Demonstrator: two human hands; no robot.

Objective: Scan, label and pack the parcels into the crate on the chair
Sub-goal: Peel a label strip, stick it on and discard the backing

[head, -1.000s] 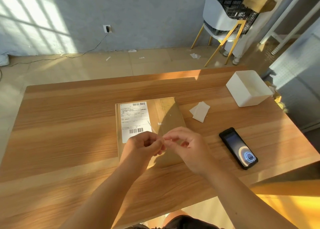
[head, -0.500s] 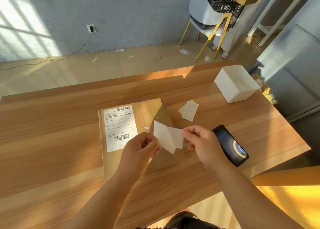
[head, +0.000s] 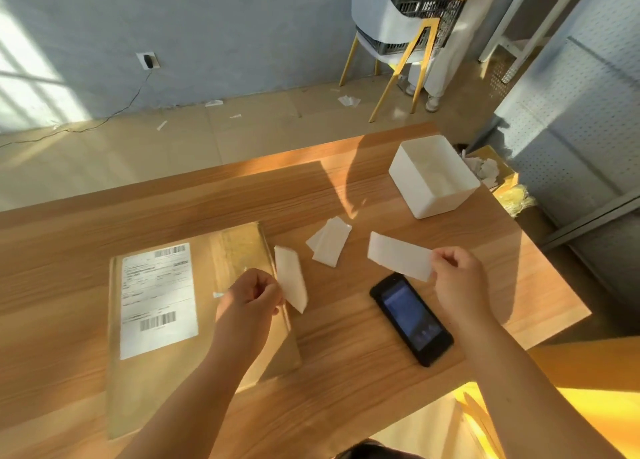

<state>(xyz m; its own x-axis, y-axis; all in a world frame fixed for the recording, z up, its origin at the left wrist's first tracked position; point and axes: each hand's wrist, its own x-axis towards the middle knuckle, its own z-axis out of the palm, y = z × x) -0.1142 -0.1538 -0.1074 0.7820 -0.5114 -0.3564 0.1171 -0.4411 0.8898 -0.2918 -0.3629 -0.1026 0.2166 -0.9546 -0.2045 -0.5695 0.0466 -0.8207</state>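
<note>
Thin white slip (head: 290,277) in left hand (head: 250,298), flat cardboard parcel (head: 194,320) beneath

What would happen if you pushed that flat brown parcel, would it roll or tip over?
Probably neither. The parcel lies flat and thin on the table, so it would most likely slide. It looks like stiff cardboard with straight edges, so it should keep its shape when lifted. Being so thin, it is likely light, though its contents are hidden.

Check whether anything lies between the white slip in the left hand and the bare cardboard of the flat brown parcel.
Nothing visible does. The left hand holds the white slip over the right edge of the flat brown cardboard parcel, whose bare cardboard beside the printed shipping label is uncovered.
</note>
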